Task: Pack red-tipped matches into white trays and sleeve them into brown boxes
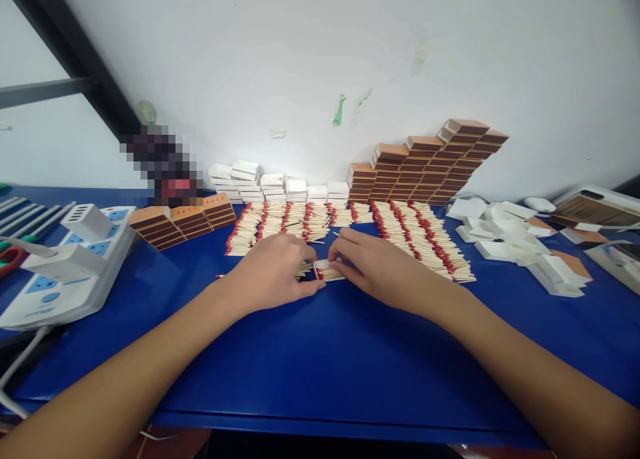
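Resting between the fingertips of both hands, the white tray (323, 263) sits low over the blue table (320, 365), just right of the left hand (280, 272) and just left of the right hand (369, 265); red-headed matches (323, 273) lie inside it. By appearance it is thin card: very light, moderately stiff along its edges, liable to buckle under a hard squeeze; the matches are likely smooth, apt to roll, and easily snapped. Best hold is judged to be light pressure on opposite walls near an end, kept level.

The left hand is narrow, palm down, its thumb at the tray's near corner and its fingers at the far side, holding that end; the right hand is bent at the knuckles, fingertips gathered at the opposite end; whether it pinches card or match cannot be told. Both forearms converge from the near corners; the match rows (423, 235) lie just beyond the hands.
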Demonstrator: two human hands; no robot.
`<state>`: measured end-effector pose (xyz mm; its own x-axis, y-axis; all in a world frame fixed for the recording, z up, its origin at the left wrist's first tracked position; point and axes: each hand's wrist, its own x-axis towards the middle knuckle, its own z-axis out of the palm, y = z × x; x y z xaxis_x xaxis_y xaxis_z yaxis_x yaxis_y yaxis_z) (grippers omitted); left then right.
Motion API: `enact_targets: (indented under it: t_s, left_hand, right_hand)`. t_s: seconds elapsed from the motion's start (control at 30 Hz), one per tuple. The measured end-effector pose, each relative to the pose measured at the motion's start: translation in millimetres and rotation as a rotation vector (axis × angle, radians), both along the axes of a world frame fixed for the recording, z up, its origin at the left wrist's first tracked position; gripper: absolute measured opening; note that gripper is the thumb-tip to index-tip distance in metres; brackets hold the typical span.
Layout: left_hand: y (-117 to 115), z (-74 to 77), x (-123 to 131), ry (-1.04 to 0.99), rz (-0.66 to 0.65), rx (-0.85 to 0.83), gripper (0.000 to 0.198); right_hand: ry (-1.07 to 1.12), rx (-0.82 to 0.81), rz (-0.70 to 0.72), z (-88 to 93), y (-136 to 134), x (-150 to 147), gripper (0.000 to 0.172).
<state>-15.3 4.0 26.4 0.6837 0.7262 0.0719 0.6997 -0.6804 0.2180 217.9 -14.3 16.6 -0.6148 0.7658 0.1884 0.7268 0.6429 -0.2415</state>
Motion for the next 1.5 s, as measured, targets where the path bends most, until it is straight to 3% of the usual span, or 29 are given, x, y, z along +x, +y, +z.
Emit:
enact_targets:
  t_s: [0.2,0.3,0.43,0.7,0.87,1.03,1.13,1.23,1.37,1.5]
  left_hand:
    - [-6,2.7,2,-0.012,-0.080,-0.018,0.029]
    - [-9,1.7,5,-0.021,-0.115,-0.026,0.031]
    - [-11,0.9,6,-0.009,-0.115,-0.032,0.032]
    - [-11,0.7,5,-0.008,-0.126,-0.042,0.034]
    - [-12,1.9,6,0.002,-0.120,-0.026,0.032]
    - [-13,2.6,7,0.008,-0.138,-0.011,0.031]
    - [-13,2.2,7,0.006,-0.135,-0.024,0.031]
    - [-13,2.5,7,0.009,-0.125,-0.036,0.030]
    - [-13,3.4,6,0.006,-0.128,-0.039,0.029]
    - [-13,3.3,5,0.003,-0.124,-0.035,0.029]
  right_hand:
    - [0.101,0.082,-0.211,-8.3,25,13,0.008]
    - [0.082,0.051,-0.290,-16.9,43,15,0.015]
    - [0.078,-0.017,-0.247,-23.0,53,14,0.016]
    - [0.224,-0.033,-0.150,-18.2,45,13,0.005]
    - [0.368,-0.028,-0.098,-11.0,39,-1,0.021]
    - [0.664,-0.216,-0.230,-9.0,40,-9,0.016]
    - [0.760,-0.345,-0.230,-15.4,42,-11,0.024]
    - [0.697,-0.374,-0.254,-22.8,42,-14,0.024]
    - [0.474,-0.184,-0.251,-26.3,42,-18,0.006]
    - [0.429,-0.097,-0.253,-27.1,43,-18,0.007]
